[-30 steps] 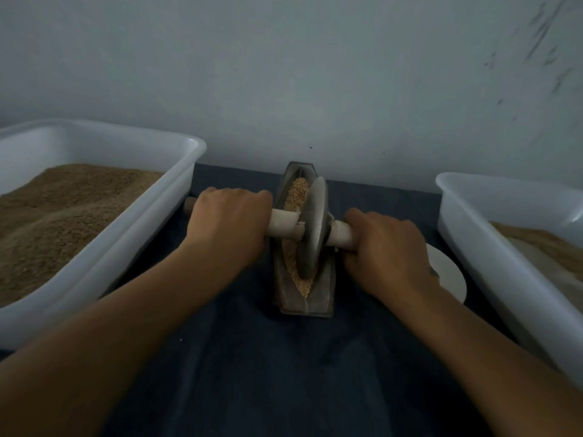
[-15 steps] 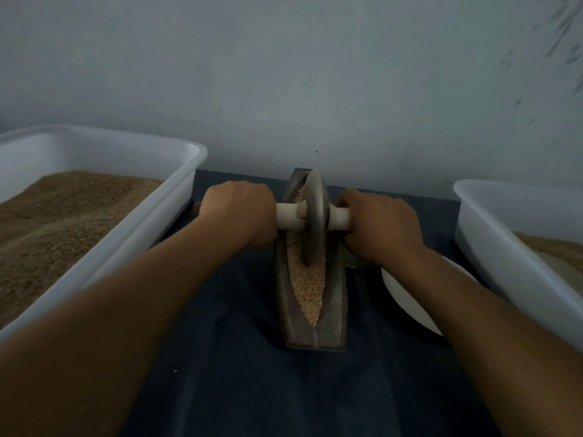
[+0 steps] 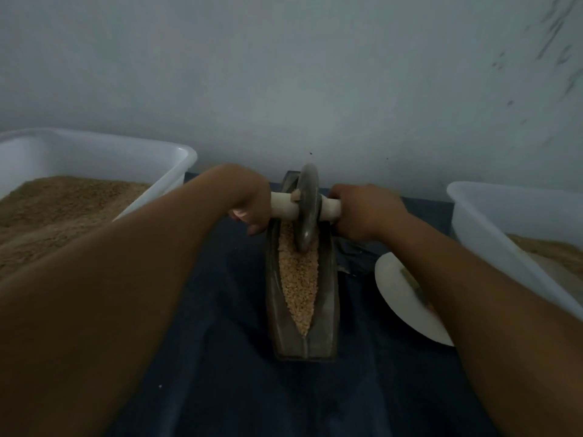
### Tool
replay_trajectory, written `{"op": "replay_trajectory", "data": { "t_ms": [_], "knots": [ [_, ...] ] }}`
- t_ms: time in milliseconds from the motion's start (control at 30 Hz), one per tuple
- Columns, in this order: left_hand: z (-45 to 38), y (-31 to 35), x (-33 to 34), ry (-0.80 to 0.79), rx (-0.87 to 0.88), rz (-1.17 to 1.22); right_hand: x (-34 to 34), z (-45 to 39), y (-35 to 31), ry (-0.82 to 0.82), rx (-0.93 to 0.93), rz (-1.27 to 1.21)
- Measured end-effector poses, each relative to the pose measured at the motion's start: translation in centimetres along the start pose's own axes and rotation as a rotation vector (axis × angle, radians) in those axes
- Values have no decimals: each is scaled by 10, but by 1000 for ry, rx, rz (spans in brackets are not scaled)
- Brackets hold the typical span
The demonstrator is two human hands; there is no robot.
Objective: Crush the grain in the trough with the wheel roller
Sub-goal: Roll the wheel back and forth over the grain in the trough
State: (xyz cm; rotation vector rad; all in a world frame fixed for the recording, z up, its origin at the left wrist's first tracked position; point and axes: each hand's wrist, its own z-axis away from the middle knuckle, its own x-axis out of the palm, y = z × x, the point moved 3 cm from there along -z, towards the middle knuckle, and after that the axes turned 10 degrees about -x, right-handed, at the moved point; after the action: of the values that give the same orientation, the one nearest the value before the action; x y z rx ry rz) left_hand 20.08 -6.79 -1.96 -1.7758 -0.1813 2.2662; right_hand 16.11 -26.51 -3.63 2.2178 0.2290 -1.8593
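A dark boat-shaped trough (image 3: 328, 313) lies lengthwise on the dark cloth, filled with pale grain (image 3: 298, 279). The grey wheel roller (image 3: 306, 209) stands on edge in the trough's far end, its pale wooden axle (image 3: 284, 208) sticking out on both sides. My left hand (image 3: 250, 205) grips the left end of the axle. My right hand (image 3: 366, 212) grips the right end. Both arms reach far forward, and the wheel hides the grain under it.
A white tub (image 3: 170, 171) of brown grain stands at the left. Another white tub (image 3: 504, 234) with brown grain stands at the right. A white plate (image 3: 397, 298) with a utensil lies beside the trough, partly under my right forearm. A grey wall rises just behind.
Both hands have pushed the wheel from the trough's middle to its far end. More of the grain near me lies uncovered.
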Motion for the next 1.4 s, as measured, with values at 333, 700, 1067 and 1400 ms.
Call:
{"op": "replay_trajectory", "data": {
  "t_ms": [333,700,1067,1400],
  "knots": [
    [53,-14,32,438,-9,146,-1,58,-32,281,-16,69],
    [122,-20,62,850,137,272,-10,136,-63,405,-92,95],
    [73,-16,52,737,99,282,-4,76,-42,352,-54,170],
    [22,-8,16,648,38,272,0,12,-11,215,25,79]
  ]
}}
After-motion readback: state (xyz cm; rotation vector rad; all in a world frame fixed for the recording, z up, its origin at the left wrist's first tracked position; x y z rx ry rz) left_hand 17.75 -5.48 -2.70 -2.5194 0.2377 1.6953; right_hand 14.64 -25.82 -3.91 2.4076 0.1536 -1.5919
